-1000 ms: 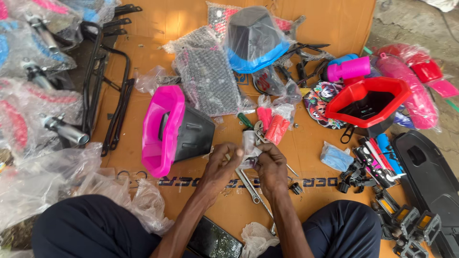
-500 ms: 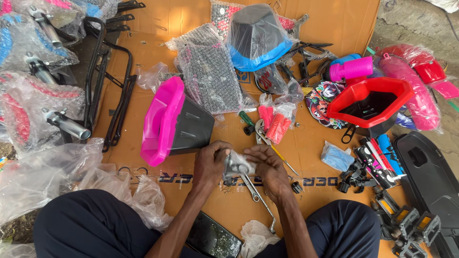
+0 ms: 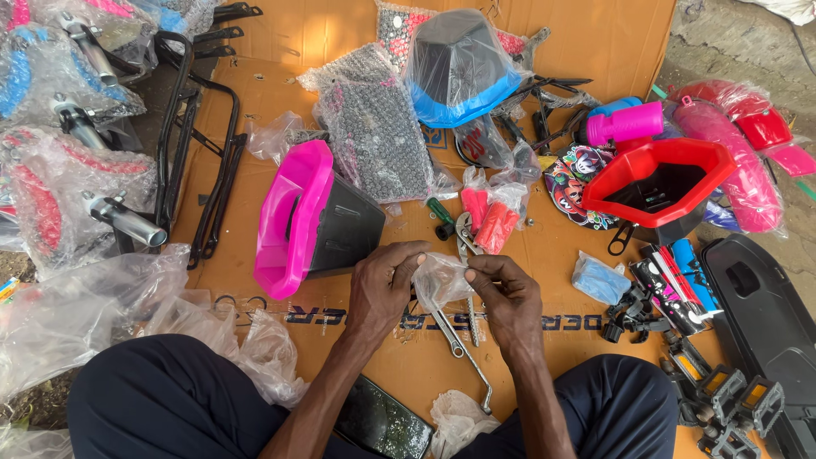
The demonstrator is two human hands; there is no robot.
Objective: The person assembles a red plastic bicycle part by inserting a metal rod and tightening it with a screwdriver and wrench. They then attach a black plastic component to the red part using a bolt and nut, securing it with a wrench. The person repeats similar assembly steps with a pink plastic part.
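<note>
Together the left hand [image 3: 384,285] and right hand [image 3: 503,299] pinch a small clear plastic bag [image 3: 439,279] between closed fingertips, above the cardboard sheet [image 3: 255,93], just in front of the pink-and-black basket [image 3: 313,223]; its contents are hard to make out; a wrench [image 3: 448,327] lies partly hidden beneath.

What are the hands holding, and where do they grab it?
A small clear plastic bag, pinched at its top edges by the left hand and right hand. Its contents cannot be told.
</note>
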